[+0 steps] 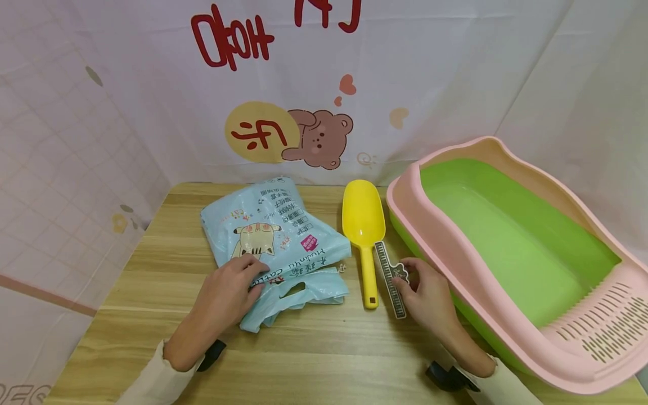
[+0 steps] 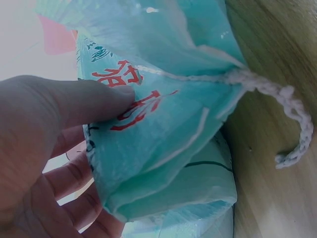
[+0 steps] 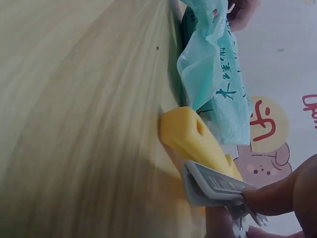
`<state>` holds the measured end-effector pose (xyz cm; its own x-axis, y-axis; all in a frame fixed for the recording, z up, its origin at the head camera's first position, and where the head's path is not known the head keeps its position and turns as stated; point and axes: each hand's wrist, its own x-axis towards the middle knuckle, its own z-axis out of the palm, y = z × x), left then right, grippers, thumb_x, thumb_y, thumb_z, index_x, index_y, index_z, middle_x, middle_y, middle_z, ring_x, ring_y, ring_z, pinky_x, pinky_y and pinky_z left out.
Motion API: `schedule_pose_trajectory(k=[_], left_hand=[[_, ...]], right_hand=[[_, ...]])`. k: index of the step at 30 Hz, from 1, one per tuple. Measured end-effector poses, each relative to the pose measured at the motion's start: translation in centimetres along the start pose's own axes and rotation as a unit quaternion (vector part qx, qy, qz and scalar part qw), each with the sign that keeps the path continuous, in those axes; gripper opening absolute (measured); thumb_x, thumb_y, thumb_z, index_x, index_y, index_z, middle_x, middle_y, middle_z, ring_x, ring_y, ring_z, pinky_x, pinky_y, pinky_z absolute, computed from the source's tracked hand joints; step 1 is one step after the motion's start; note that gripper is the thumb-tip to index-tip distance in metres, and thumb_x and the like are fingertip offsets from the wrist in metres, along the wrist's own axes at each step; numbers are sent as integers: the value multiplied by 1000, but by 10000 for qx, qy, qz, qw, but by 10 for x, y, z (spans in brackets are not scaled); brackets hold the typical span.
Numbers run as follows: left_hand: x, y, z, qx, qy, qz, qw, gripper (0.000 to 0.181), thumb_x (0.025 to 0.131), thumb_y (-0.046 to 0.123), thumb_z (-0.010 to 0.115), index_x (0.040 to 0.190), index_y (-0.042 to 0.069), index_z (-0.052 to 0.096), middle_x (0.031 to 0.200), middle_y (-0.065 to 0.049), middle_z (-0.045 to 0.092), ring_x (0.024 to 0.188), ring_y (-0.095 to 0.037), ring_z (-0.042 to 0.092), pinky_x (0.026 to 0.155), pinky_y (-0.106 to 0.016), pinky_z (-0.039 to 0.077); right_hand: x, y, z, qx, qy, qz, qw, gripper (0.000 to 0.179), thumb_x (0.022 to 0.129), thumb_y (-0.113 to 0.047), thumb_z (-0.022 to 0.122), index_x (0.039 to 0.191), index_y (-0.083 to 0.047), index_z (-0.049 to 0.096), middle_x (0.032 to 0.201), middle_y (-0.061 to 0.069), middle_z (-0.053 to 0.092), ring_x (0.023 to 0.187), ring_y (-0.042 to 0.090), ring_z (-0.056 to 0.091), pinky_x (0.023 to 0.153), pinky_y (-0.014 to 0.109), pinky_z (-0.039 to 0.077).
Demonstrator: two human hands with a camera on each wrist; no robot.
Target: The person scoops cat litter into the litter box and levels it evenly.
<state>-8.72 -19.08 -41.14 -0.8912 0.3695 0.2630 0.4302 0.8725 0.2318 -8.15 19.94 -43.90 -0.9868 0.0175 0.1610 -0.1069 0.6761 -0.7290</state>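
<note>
A light-blue bag of cat litter [image 1: 283, 225] lies on the table, its top with the handle slot [image 1: 298, 292] facing me. My left hand [image 1: 230, 289] grips this top edge; in the left wrist view the thumb [image 2: 106, 96] presses on the red print while the fingers are behind the plastic. A white braided cord [image 2: 282, 96] trails from the bag's stitching. My right hand [image 1: 427, 289] pinches a long black-and-white bag clip [image 1: 390, 281] by its shaped handle. The clip lies just right of a yellow scoop [image 1: 364, 214], overlapping it in the right wrist view.
At the right stands a large green litter box [image 1: 493, 247] with a pink rim [image 1: 450, 236], close beside my right hand. Its slotted pink lip [image 1: 607, 326] faces the front right. Behind the wooden table [image 1: 314, 360] hangs a printed white cloth [image 1: 430, 67].
</note>
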Motion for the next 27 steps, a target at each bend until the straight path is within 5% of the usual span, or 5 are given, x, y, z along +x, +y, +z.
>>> schedule_pose_trajectory(k=[14, 27], left_hand=[[1, -1, 0, 52, 27, 106, 9999, 30, 85, 6, 94, 111, 5, 81, 113, -12, 74, 100, -33, 75, 78, -52, 63], [2, -1, -1, 48, -68, 34, 10000, 30, 85, 6, 94, 112, 4, 81, 112, -13, 74, 99, -32, 74, 79, -51, 63]], right_hand=[[0, 14, 4, -265, -666, 568, 9958, 39, 101, -14, 79, 134, 3, 66, 113, 16, 73, 84, 22, 63, 73, 36, 51], [3, 18, 6, -375, -687, 435, 9960, 41, 98, -15, 81, 131, 5, 67, 112, 17, 74, 87, 24, 66, 77, 40, 53]])
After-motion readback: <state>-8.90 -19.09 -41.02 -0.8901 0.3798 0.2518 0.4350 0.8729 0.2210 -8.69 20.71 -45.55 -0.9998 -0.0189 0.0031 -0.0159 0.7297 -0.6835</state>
